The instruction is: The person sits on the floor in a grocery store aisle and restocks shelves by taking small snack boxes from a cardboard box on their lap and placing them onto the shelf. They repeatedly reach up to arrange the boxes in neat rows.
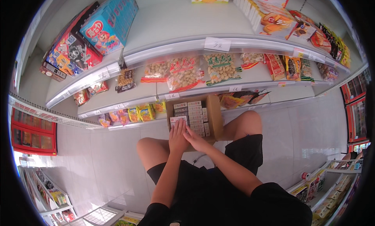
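An uncovered cardboard carton (217, 116) stands between my knees, against the lower shelf. Rows of small white printed boxes (194, 112) fill it, and a few stand on edge along its right side. My left hand (178, 136) reaches into the near left part of the carton. Its fingers lie stretched over a white box (178, 119) that appears larger than the others. Angled inward, my right hand (197, 139) has its fingertips against the side of my left hand. The hands hide the boxes beneath, so any grip cannot be made out.
Bags of peanuts (183, 72) lie on the shelf beyond the carton. Small snack packets (143, 113) sit lower at left, darker packets (238, 99) at right. Snack cartons (105, 29) stand on the upper shelf. Behind me are a wire rack (99, 215) and another shelf unit (328, 190).
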A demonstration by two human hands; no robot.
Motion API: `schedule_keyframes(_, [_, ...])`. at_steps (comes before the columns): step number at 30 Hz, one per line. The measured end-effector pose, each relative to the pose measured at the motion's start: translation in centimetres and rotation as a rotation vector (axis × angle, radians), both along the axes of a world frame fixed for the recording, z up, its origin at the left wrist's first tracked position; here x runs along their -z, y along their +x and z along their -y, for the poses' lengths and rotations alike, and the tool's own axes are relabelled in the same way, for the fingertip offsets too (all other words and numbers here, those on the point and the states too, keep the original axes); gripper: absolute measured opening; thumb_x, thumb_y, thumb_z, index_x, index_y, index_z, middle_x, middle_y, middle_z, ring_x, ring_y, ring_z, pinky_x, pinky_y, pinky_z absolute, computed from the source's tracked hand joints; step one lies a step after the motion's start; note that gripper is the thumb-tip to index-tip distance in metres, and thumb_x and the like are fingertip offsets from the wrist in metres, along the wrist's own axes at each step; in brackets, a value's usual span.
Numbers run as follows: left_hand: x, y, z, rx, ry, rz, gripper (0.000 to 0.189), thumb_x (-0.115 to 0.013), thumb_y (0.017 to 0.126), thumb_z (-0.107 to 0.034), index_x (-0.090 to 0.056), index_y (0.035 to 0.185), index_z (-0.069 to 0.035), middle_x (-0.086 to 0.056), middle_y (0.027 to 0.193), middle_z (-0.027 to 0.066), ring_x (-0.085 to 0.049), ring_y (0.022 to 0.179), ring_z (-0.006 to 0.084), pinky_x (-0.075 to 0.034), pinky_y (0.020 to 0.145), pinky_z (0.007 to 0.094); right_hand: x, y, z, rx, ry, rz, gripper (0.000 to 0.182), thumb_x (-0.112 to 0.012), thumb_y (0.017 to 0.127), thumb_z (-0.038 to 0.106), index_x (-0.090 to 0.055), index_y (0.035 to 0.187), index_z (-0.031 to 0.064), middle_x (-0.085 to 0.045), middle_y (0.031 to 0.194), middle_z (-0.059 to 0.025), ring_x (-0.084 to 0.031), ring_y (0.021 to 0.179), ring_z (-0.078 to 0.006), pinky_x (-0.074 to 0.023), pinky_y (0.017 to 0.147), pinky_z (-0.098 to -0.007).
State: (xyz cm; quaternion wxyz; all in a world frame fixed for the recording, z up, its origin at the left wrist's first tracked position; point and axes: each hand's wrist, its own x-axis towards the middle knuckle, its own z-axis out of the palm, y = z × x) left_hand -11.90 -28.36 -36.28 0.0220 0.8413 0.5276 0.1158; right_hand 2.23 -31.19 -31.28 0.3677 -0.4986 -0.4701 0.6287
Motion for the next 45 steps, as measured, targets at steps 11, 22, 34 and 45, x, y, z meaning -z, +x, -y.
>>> schedule_keyframes(11, [-1.6, -0.5, 0.9, 0.065, -0.18, 0.126, 0.07, -0.065, 0.092, -0.029, -0.041, 0.155, -0.008, -0.034, 0.165, 0.0083, -0.032, 0.152, 0.0281, -0.026, 0.123, 0.0453, 0.0, 4.2, 4.1, -0.104, 0.005, 0.041, 0.061, -0.06, 0.105, 0.027, -0.036, 0.158, 0.0095, -0.055, 0.147, -0.0183, -0.057, 0.132, -0.0248, -0.047, 0.107, -0.0368])
schedule_keyframes(22, [-3.6, 1.1, 1.7, 0.153, -0.284, 0.49, 0.051, -0.07, 0.091, -0.012, -0.057, 0.139, -0.004, -0.049, 0.153, 0.0175, -0.044, 0.144, 0.038, -0.038, 0.116, 0.0472, -2.7, 7.8, 5.4, 0.162, 0.092, -0.15, 0.047, -0.061, 0.104, 0.018, -0.05, 0.148, 0.0066, -0.068, 0.127, -0.0127, -0.065, 0.115, -0.0174, -0.0515, 0.098, -0.0306])
schedule_keyframes(34, [-28.1, 13.6, -5.0, 0.596, -0.2, 1.271, 0.037, -0.064, 0.099, -0.016, -0.06, 0.133, -0.003, -0.056, 0.145, 0.0201, -0.052, 0.136, 0.0327, -0.037, 0.117, 0.0458, -20.2, 20.6, -1.0, 0.712, 0.658, -0.441, 0.053, -0.058, 0.105, 0.011, -0.038, 0.153, 0.0033, -0.059, 0.138, -0.0116, -0.054, 0.129, -0.0188, -0.0407, 0.113, -0.0348])
schedule_keyframes(45, [-45.7, 28.4, -20.5, 0.455, -0.3, 1.207, 0.085, -0.064, 0.1, -0.034, -0.014, 0.161, -0.002, -0.022, 0.167, 0.0189, -0.027, 0.153, 0.0319, -0.024, 0.124, 0.044, -39.4, 35.1, -18.3, 0.993, 0.837, 0.469, 0.081, -0.062, 0.085, 0.026, -0.032, 0.156, 0.0003, -0.06, 0.133, -0.0281, -0.064, 0.116, -0.0282, -0.0483, 0.1, -0.0392])
